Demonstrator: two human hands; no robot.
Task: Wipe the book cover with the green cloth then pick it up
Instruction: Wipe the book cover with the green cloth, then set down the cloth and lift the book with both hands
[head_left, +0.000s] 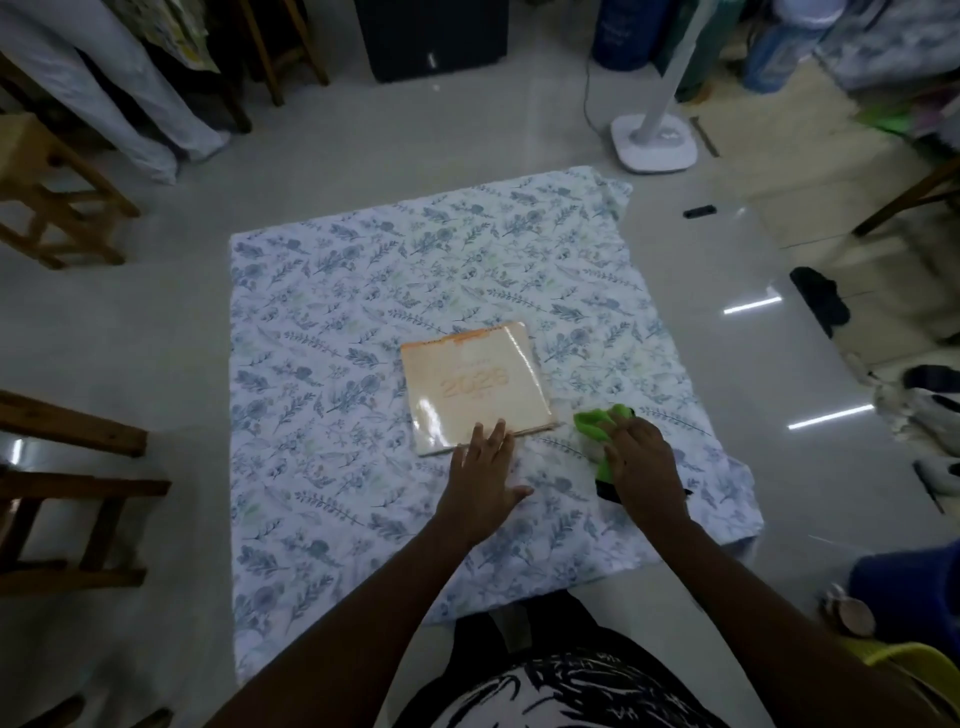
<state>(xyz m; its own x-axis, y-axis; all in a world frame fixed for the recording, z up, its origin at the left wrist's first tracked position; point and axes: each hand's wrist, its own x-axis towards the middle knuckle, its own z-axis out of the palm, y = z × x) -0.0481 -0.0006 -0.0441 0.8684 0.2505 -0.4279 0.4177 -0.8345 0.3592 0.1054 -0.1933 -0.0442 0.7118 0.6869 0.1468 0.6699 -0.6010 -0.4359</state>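
A pale orange book (475, 384) with a glossy cover and "2026" printed on it lies flat on a leaf-patterned sheet (322, 322) spread on the floor. My left hand (485, 475) rests flat with fingers spread, its fingertips touching the book's near edge. Just right of the book, my right hand (641, 460) presses on a bright green cloth (597, 423). The cloth pokes out in front of and under the fingers, lying on the sheet, apart from the book's right corner.
Wooden stools (57, 208) stand at the left. A white fan base (653, 143) sits beyond the sheet's far right corner, and a black speaker (431, 39) stands at the back. Dark shoes (821, 299) and a small black object (698, 211) lie on the glossy tiles at right.
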